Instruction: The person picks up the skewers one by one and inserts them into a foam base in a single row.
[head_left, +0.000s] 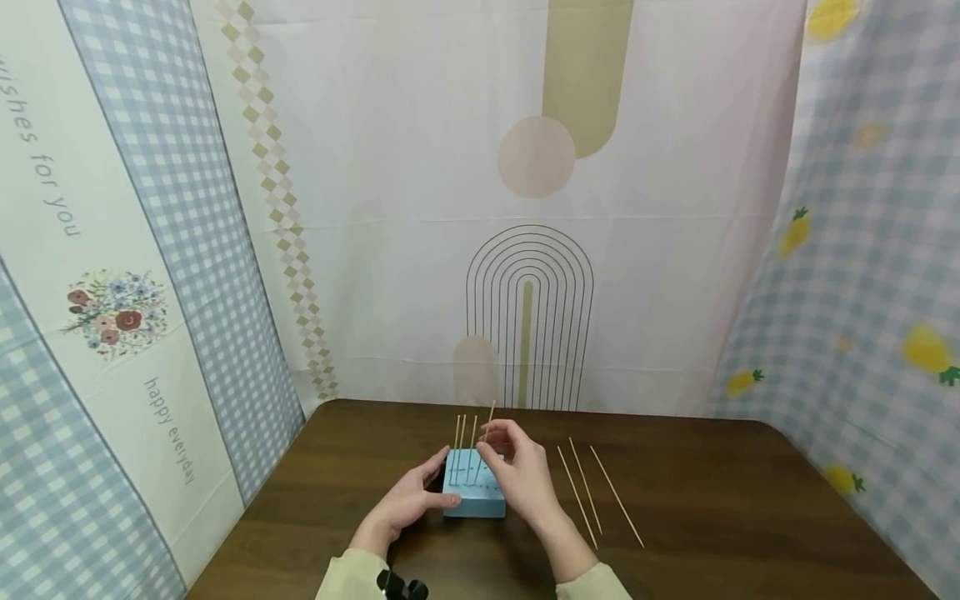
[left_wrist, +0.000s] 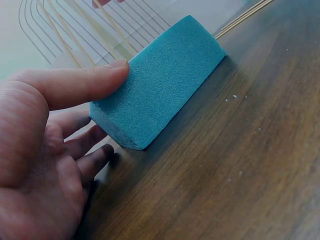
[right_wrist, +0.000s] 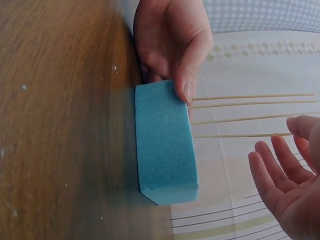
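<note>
A light-blue foam block (head_left: 474, 507) with rows of small holes in its top sits on the table. Several thin wooden sticks (right_wrist: 255, 104) stand up from it. My left hand (head_left: 408, 502) holds the block at its left side, the thumb (left_wrist: 95, 82) lying along the near top edge and the other fingers at the side and behind. Above the block's right part, my right hand (head_left: 519, 468) pinches one upright stick (head_left: 491, 412) between thumb and forefinger. In the right wrist view this stick's lower end meets the block's top; the other fingers (right_wrist: 270, 167) are spread apart.
To the right of the block, three loose sticks (head_left: 617, 496) lie on the dark wooden table (head_left: 705, 500). Small white crumbs (left_wrist: 235, 97) dot the wood near the block. Patterned cloths (head_left: 390, 167) hang behind the table and at both sides.
</note>
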